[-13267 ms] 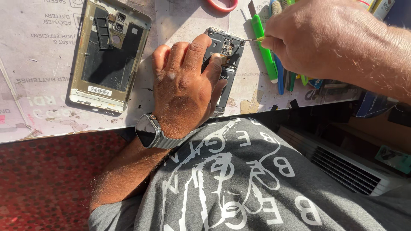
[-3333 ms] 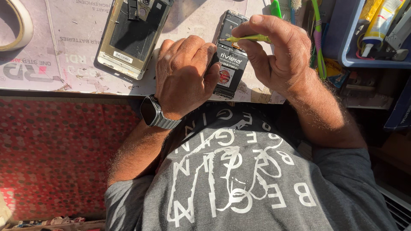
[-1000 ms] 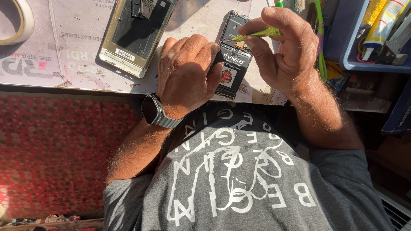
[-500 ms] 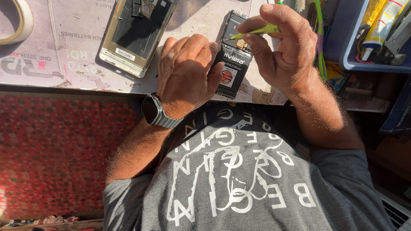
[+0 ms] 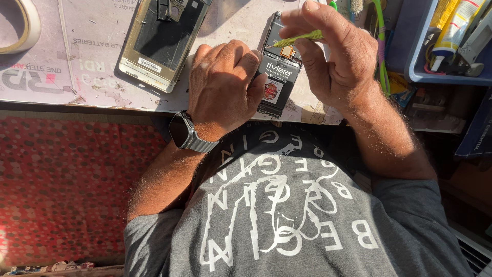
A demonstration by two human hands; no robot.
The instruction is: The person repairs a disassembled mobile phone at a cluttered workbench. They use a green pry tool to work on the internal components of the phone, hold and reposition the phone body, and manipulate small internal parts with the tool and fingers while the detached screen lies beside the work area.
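Note:
My left hand (image 5: 223, 84) rests on the worktable and grips the left side of an opened phone body (image 5: 277, 77) with a black battery showing. My right hand (image 5: 335, 51) holds a thin yellow-green screwdriver (image 5: 300, 37) pinched between thumb and fingers. Its tip touches a small orange part near the top of the phone. A smartwatch with a metal band (image 5: 187, 136) is on my left wrist.
A detached phone back frame (image 5: 159, 41) lies on the pale cardboard-covered table (image 5: 77, 61) to the left. A tape roll (image 5: 23, 28) sits at the far left. A blue tray (image 5: 451, 46) with tubes and tools stands at right. Red patterned floor (image 5: 66, 190) lies below.
Thirteen seconds ago my right hand was reaching among the tools at right; now it holds the screwdriver on the phone. In the last second the tip has barely shifted.

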